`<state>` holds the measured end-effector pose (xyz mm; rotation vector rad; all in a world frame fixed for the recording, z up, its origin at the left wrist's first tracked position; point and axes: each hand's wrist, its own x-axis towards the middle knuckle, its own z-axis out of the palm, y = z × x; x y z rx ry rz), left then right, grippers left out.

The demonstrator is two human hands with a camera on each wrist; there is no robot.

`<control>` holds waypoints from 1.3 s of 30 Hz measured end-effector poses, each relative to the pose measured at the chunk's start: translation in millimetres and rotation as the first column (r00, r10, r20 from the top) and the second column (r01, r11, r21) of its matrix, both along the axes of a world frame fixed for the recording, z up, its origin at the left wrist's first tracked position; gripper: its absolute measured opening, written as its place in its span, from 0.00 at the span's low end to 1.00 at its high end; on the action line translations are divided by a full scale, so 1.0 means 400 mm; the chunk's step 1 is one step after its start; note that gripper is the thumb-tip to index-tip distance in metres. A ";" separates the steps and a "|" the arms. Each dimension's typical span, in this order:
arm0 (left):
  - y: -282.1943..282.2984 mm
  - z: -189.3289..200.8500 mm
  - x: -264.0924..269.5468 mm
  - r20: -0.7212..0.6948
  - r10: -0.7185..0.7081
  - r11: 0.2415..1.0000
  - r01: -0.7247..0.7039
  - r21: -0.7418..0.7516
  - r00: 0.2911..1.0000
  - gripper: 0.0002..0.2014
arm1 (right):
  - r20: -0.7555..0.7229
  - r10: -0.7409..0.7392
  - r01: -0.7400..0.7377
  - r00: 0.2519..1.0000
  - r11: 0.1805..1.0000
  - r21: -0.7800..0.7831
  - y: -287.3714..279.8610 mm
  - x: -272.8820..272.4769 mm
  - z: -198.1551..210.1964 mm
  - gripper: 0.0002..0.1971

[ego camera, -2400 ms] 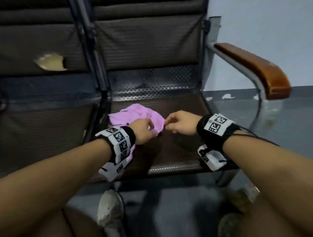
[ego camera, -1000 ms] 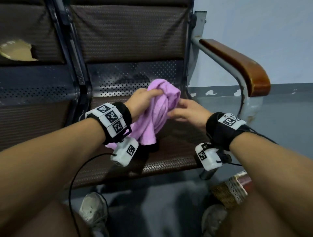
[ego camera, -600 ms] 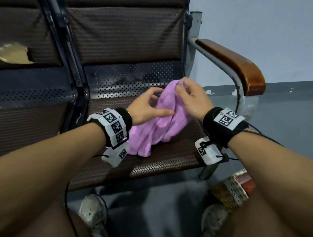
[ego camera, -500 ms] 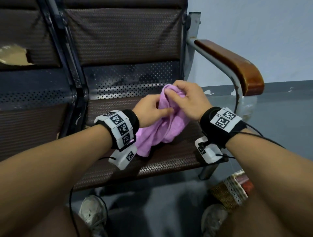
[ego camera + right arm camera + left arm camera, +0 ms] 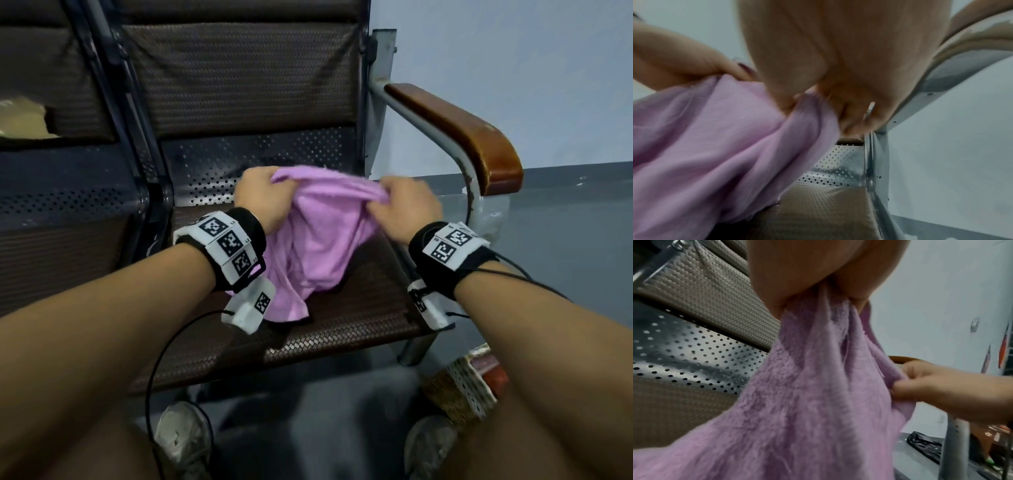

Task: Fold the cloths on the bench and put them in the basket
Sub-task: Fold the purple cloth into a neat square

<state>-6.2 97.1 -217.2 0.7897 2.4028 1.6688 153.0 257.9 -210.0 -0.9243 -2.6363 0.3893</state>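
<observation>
Woven bench seat (image 5: 359, 318) — grey wall (image 5: 513, 68), seemingly bare

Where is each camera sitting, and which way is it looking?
Head: on the person's head, looking forward and down at the bench seat; shows both forearms, left hand, right hand, pink cloth, basket.
Left wrist: under the left hand, looking up along the cloth; right hand shows.
Right wrist: under the right hand, looking up at the armrest frame; left hand shows.
Shared: all three see the cloth and both hands.
</observation>
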 end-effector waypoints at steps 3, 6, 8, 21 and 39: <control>-0.004 0.010 -0.018 0.038 0.155 0.987 -0.154 -0.039 0.987 0.30 | -0.406 -0.123 0.147 0.906 0.989 0.031 0.004 -0.011 0.031 0.06; -0.002 0.020 -0.029 0.165 0.205 0.972 -0.220 0.078 0.965 0.30 | -0.249 -0.174 0.172 0.953 0.985 -0.030 0.012 -0.017 0.020 0.11; -0.007 0.017 -0.040 0.224 0.202 0.973 -0.223 0.068 0.953 0.23 | -0.049 -0.108 0.103 0.993 0.990 -0.101 0.011 -0.012 0.001 0.16; -0.056 0.007 -0.042 0.241 0.119 0.991 -0.101 -0.088 0.963 0.12 | -0.252 0.541 -0.591 0.802 0.779 -0.208 -0.072 0.011 0.013 0.21; -0.079 0.032 -0.026 0.269 0.022 0.991 -0.056 0.120 0.963 0.07 | -0.153 0.267 -0.263 0.952 0.964 0.045 -0.111 -0.062 0.005 0.09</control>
